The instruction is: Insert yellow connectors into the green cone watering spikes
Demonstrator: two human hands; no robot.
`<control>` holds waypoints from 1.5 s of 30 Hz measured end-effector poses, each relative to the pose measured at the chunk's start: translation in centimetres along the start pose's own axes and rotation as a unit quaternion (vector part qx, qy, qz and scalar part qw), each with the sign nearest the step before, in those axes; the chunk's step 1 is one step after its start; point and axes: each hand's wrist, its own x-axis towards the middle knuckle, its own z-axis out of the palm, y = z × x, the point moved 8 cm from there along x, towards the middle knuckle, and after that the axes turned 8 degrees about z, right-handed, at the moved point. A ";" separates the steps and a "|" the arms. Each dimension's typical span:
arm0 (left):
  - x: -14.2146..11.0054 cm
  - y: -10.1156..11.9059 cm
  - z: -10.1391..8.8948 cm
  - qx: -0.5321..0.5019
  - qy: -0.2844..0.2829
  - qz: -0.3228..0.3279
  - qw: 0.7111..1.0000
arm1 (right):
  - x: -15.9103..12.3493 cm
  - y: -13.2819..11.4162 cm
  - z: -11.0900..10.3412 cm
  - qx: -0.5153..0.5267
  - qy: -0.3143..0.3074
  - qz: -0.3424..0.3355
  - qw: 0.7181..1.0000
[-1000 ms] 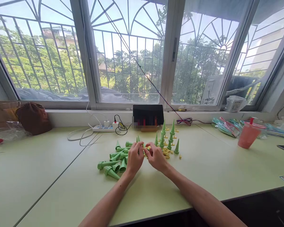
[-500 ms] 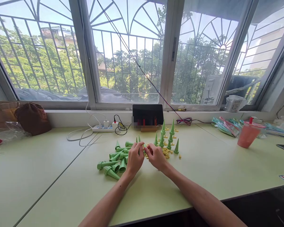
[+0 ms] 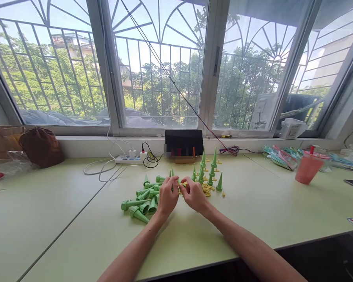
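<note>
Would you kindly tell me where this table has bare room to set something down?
On the table, free patches lie between the standing green cones and red cup, and left of the lying green cones, nearer than the white cable. Around the left hand and right hand, cones and yellow pieces crowd close.

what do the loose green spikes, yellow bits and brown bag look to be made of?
Loose green spikes: likely molded plastic, slightly glossy; even color, soft highlights, hollow ends.
Yellow bits: probably plastic, uniformly colored; too small to judge finish.
Brown bag: seems matte fabric; wrinkled, gathered top, exact cloth unclear.
</note>
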 end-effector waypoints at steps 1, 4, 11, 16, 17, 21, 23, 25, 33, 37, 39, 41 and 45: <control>0.0 0.0 0.0 -0.001 -0.001 0.000 1.000 | 0.0 0.0 0.0 0.000 -0.001 -0.003 1.000; 0.0 0.1 0.0 -0.003 -0.001 0.001 1.000 | 0.0 -0.1 0.1 0.002 -0.003 -0.007 1.000; 0.0 0.2 0.1 -0.014 -0.008 0.003 1.000 | 0.1 -0.1 -0.1 -0.009 0.008 -0.011 1.000; 0.0 0.2 0.2 -0.021 -0.011 0.009 1.000 | 0.2 0.1 -0.1 -0.029 0.015 -0.009 0.999; 0.0 0.2 0.2 -0.023 -0.012 0.009 1.000 | 0.2 0.2 -0.1 -0.028 0.014 -0.007 0.999; 0.0 0.2 0.2 -0.032 -0.016 0.007 0.999 | 0.3 0.3 -0.1 -0.031 0.018 -0.010 0.999; 0.0 0.2 0.3 -0.038 -0.019 0.006 0.999 | 0.3 0.3 -0.3 -0.037 0.025 -0.014 0.999; 0.1 0.2 0.3 -0.042 -0.020 0.005 0.999 | 0.4 0.4 -0.4 -0.039 0.028 -0.013 0.999; 0.2 0.4 0.1 -0.029 -0.009 0.006 1.000 | 0.3 0.2 -0.5 -0.031 0.034 -0.007 0.999; 0.2 -0.1 0.0 -0.026 0.003 -0.009 1.000 | 0.2 -0.2 -0.2 -0.006 0.014 -0.011 1.000; 0.2 -0.2 -0.1 -0.024 0.006 -0.010 1.000 | 0.1 -0.3 -0.1 -0.005 0.007 -0.014 1.000; 0.2 -0.2 -0.1 -0.022 0.005 -0.008 1.000 | 0.1 -0.3 -0.1 -0.005 0.006 -0.016 1.000; 0.2 -0.2 0.0 -0.024 -0.003 -0.009 1.000 | 0.1 -0.2 -0.1 -0.004 0.007 -0.016 1.000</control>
